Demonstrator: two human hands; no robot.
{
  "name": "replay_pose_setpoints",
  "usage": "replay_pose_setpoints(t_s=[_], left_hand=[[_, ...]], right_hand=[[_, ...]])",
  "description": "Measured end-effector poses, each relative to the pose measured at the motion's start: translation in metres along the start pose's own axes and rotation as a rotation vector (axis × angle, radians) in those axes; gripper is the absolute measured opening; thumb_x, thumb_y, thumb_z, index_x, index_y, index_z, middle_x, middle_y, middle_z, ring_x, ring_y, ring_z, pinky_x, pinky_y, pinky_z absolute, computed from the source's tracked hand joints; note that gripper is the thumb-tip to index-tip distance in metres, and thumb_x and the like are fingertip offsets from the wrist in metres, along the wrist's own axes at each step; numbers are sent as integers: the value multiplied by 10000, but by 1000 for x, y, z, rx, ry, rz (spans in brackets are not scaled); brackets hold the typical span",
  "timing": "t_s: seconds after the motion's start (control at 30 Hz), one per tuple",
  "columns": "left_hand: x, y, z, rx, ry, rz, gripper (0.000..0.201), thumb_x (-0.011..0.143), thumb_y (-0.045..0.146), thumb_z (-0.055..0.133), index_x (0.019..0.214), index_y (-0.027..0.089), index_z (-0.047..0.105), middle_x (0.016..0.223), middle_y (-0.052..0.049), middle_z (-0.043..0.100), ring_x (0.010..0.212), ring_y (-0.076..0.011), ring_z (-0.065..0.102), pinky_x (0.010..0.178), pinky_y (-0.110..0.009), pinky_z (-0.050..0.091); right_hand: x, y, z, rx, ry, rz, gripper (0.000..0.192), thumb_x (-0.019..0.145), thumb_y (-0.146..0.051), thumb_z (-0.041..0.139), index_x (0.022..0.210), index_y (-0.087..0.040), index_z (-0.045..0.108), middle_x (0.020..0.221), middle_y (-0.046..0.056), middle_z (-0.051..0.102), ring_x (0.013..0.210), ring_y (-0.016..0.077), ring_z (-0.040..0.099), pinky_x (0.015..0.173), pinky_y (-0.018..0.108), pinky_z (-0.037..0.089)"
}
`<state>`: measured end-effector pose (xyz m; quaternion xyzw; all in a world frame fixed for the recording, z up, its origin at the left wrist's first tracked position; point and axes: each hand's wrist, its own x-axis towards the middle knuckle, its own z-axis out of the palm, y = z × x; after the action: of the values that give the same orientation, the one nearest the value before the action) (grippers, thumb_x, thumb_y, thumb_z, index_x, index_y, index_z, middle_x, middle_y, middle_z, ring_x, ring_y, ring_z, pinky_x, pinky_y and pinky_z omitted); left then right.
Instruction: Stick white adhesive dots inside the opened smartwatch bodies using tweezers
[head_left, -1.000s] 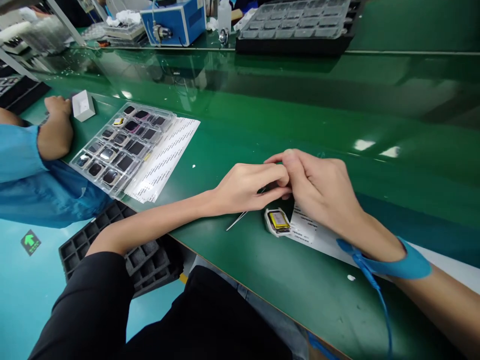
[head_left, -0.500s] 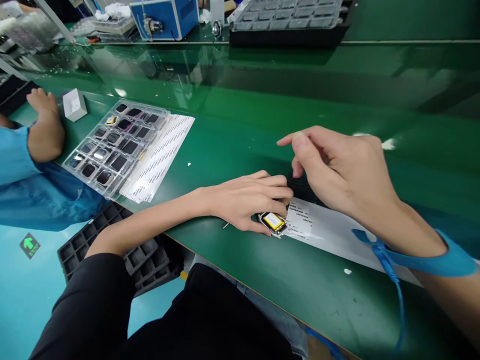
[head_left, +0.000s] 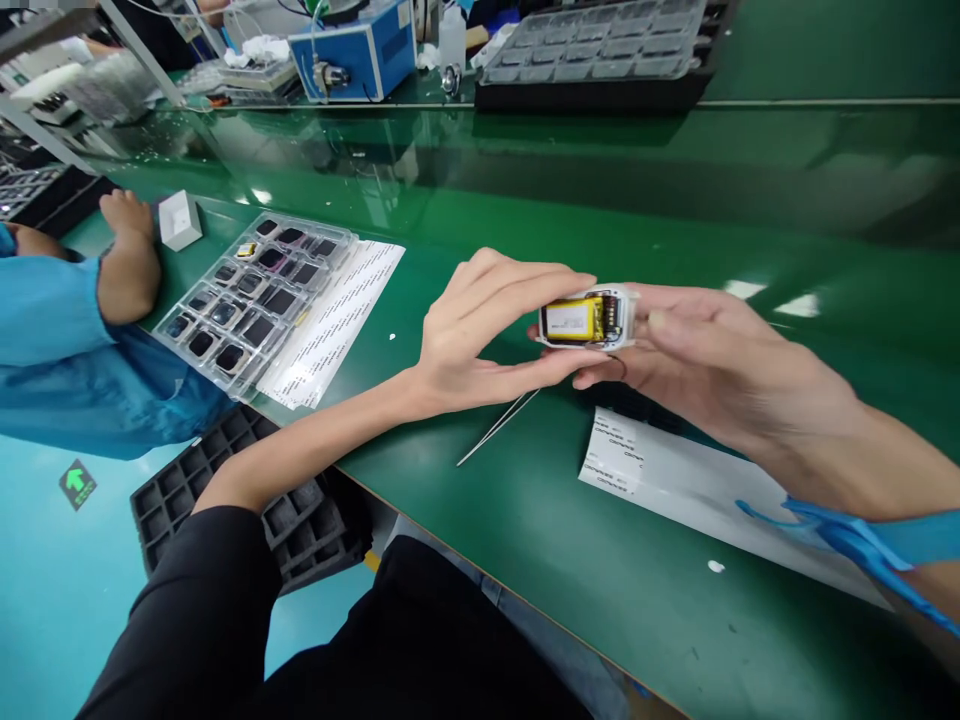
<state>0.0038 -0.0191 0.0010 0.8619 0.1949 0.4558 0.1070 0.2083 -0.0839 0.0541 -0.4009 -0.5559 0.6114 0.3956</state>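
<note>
A small white watch case (head_left: 589, 318) with a yellow battery inside is held up above the green table (head_left: 570, 520). My left hand (head_left: 491, 330) grips its left side with thumb below and fingers above. My right hand (head_left: 712, 355) holds its right side, thumb on the case's edge. Thin metal tweezers (head_left: 499, 427) lie on the table just under my left hand. A white label sheet (head_left: 675, 480) lies below my right hand. A blue wrist strap (head_left: 862, 540) is on my right wrist.
A clear tray (head_left: 255, 300) of dark watch screens sits at the left on a printed sheet (head_left: 337, 315). A co-worker's blue sleeve (head_left: 67, 340) and hand (head_left: 131, 255) rest beside a small white box (head_left: 180, 220). A blue machine (head_left: 352, 50) and stacked trays (head_left: 600, 50) stand at the back.
My left hand picked the watch case off the table and raised it. My right hand came back in and took hold of its right side. The tweezers now lie uncovered.
</note>
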Motion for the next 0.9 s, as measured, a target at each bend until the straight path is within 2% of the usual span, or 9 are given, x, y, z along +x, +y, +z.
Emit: replay_pose_setpoints(t_s=[0.07,0.17,0.3,0.4,0.5,0.57,0.67,0.77,0.9], left_hand=[[0,1,-2,14,61,78,554,972,663,647,1311,225,660,1190,-117,790,1103,-279,743,1013,-523,536],[2,8,-4,-11,201,240,449,973,521,720,1315,247,623,1154,-81,811,1000,-225,748,875,-425,590],[9,17,-4,-151,262,255,328,987,432,697,1243,267,574,1255,-64,789,959,-180,744,815,-371,623],[11,16,-3,-277,265,168,316,974,454,686,1186,242,588,1329,-95,744,1026,-190,733,829,-366,625],[9,14,-3,-456,256,7,301,980,462,698,1127,203,657,1182,-94,762,977,-171,716,746,-307,606],[7,16,-3,-582,172,-171,300,1033,480,633,1116,194,667,985,-43,765,836,-133,712,738,-298,609],[5,19,-2,-741,-6,-406,429,1048,579,573,1164,178,673,802,0,750,680,-115,696,698,-301,614],[5,21,-2,-844,-77,-488,507,1012,639,602,1139,162,715,821,-23,780,653,-116,700,653,-291,603],[5,19,-2,-895,-85,-499,485,1001,603,646,1154,150,726,831,-35,791,655,-111,706,635,-268,589]], right_hand=[[-2,2,4,46,-20,-6,472,713,-712,884,955,-312,820,1082,65,803,872,199,761,727,307,671],[-4,4,11,77,-56,15,526,722,-737,863,1028,-312,819,1126,85,804,985,251,779,811,374,692],[-7,0,17,48,30,-26,456,708,-638,921,1044,-347,818,1076,47,819,1043,272,787,854,409,700],[-11,-6,19,-209,269,-184,395,741,-472,933,1090,-330,812,1085,17,816,980,235,787,874,407,705],[-15,-9,20,-626,456,-446,390,796,-358,889,1172,-304,800,1117,23,802,931,217,765,882,418,712],[-17,-8,19,-856,486,-577,424,837,-318,856,1253,-328,778,1183,30,791,959,231,761,907,439,708],[-20,-4,17,-1032,479,-665,541,877,-272,818,1392,-391,703,1312,30,759,1064,284,764,924,489,700],[-20,-1,15,-1097,478,-705,663,903,-237,789,1511,-420,597,1394,23,727,1102,298,765,945,502,688],[-20,1,13,-1139,475,-751,745,907,-200,790,1575,-396,526,1401,42,729,1061,280,784,914,448,684]])
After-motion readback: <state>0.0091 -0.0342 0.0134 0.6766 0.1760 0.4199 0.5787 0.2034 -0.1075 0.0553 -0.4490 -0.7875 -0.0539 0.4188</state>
